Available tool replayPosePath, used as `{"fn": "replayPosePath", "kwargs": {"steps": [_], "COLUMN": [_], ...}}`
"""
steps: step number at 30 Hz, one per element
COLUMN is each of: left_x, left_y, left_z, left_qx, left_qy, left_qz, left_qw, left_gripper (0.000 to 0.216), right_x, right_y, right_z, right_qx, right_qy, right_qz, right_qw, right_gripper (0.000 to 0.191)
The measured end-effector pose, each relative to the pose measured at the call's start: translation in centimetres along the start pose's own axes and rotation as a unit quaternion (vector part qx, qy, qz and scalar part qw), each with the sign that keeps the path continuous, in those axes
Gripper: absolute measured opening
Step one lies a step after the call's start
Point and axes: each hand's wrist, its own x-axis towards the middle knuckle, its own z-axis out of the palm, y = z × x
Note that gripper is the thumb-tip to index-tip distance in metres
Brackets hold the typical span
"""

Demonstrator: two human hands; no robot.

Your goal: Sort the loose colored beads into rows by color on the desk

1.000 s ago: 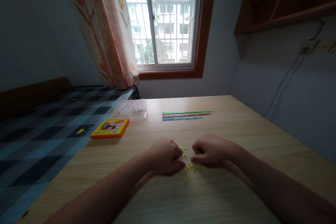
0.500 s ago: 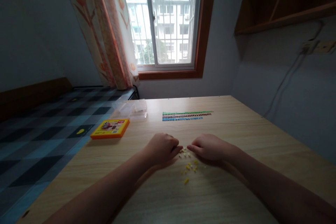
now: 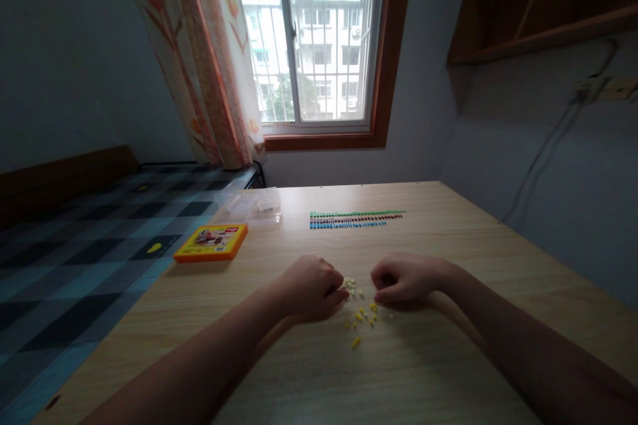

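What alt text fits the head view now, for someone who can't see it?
The left hand and right hand rest curled on a wooden table, either side of scattered tiny yellow pieces. Behind them lie neat green, red and blue rows of pieces, an orange box and a clear container.

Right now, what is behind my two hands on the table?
Three rows of tiny pieces, green, dark red and blue, lie beyond the left hand and right hand. Farther left stand a clear container and an orange box. Anything under the hands is hidden.
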Motion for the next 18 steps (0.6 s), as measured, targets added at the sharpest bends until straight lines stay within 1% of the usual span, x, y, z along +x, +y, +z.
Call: {"fn": "replayPosePath", "kwargs": {"steps": [5,11,18], "left_x": [0.0,0.2,0.2], "left_y": [0.4,1.2,1.2], "left_z": [-0.2,0.5,1.1], "left_qx": [0.0,0.003,0.013], "left_qy": [-0.006,-0.005,0.002], "left_qz": [0.011,0.014,0.004], "left_qw": [1.0,1.0,1.0], "left_gripper": [0.03,0.027,0.027], "right_x": [-0.1,-0.1,0.0], "right_y": [0.3,-0.1,-0.8], "right_z": [-0.1,0.0,0.6], "right_qx": [0.024,0.008,-0.046], "right_qy": [-0.017,-0.019,0.028], "right_qz": [0.001,0.007,0.019], "right_qw": [1.0,1.0,0.998], "right_gripper": [0.023,0.021,0.023]}}
